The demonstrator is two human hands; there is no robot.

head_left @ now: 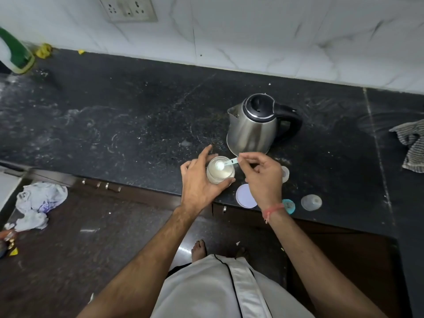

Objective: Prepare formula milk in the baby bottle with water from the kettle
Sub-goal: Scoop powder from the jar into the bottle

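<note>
Looking down on a black stone table (137, 115), dusty and streaked with pale rings, running under a white marble-patterned wall (252, 31) carrying a socket plate (127, 8). Standing well behind the kettle (254, 125) on that wall, the socket plate; lying far to the kettle's left at the table's back edge, a green-and-white bottle (16, 51) and a yellow scrap (43, 50). Resting well to the kettle's right, a striped grey cloth (410, 143). Showing below the table's front edge, dark drawer fronts with metal pulls, and on the dark floor far left of the kettle, a crumpled white plastic bag (39, 203). Gleaming in brushed steel, the kettle, with a black lid and black handle turned to the right, spout pointing left. Sitting just in front of the kettle, close to the table's near edge, a small clear jar-like baby bottle (220, 174), open-topped, holding something pale and milky. Wrapping around its side, the left hand (199, 180), fingers curled against the glass. Pinching the end of a pale blue scoop (226, 162) between thumb and fingertips, the right hand (261, 175), with the scoop's white-filled bowl hovering over the bottle's mouth. Lying in front of the kettle near the right wrist, a round white lid (244, 196), a teal ring (289, 205) and a clear domed cap (311, 202).
</note>
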